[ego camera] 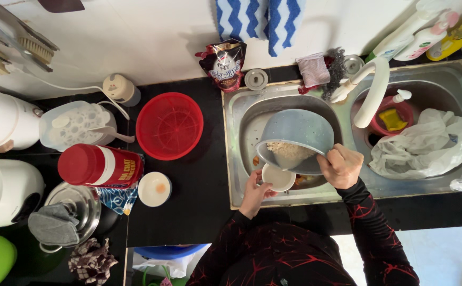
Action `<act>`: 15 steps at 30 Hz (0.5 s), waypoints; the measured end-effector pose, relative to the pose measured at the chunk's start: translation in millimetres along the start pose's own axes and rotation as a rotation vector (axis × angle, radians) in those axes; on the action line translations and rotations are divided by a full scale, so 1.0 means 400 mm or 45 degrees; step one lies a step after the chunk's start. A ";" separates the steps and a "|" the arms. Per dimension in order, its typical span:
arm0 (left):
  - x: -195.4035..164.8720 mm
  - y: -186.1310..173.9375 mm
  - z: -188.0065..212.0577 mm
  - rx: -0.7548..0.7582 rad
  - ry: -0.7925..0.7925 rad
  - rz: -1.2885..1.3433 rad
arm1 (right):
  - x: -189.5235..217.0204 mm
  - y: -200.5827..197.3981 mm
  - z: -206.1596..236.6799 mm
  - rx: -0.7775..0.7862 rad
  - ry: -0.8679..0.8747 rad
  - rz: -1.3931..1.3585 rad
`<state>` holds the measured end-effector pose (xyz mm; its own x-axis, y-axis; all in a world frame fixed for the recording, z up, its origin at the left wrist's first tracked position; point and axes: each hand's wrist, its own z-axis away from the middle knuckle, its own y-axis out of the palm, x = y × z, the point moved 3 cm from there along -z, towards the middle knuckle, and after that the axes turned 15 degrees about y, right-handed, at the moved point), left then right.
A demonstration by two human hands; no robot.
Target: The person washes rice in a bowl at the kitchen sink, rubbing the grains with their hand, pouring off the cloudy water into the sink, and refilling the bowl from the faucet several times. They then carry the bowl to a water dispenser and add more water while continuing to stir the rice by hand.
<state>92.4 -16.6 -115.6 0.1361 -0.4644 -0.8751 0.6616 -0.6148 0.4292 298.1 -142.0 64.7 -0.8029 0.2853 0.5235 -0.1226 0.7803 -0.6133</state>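
My right hand (340, 166) grips the rim of a grey bowl (300, 132), tilted toward me over the left basin of the steel sink (236, 159). Wet pale grains (289, 151) lie inside the bowl near its lower lip. My left hand (255, 191) holds a small white cup (278, 178) just under that lip. Both arms wear black sleeves with red line patterns.
A red colander (169, 125) and a small white bowl (154, 189) sit on the black counter to the left, beside a red-lidded canister (99, 166). The white faucet (371, 90) curves over the sink divider. The right basin holds a white plastic bag (427, 145).
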 end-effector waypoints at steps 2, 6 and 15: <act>-0.002 0.003 -0.001 0.000 0.007 -0.011 | 0.000 0.001 0.000 -0.007 -0.005 0.005; 0.000 0.002 -0.002 0.003 0.010 -0.006 | 0.000 -0.002 0.001 0.016 -0.005 -0.018; 0.009 -0.009 -0.004 -0.013 0.013 0.013 | 0.005 0.003 0.000 -0.006 -0.027 0.023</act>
<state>91.4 -15.0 -120.5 0.1499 -0.4641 -0.8730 0.6677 -0.6037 0.4356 296.3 -140.6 65.1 -0.8174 0.2876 0.4992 -0.1049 0.7777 -0.6198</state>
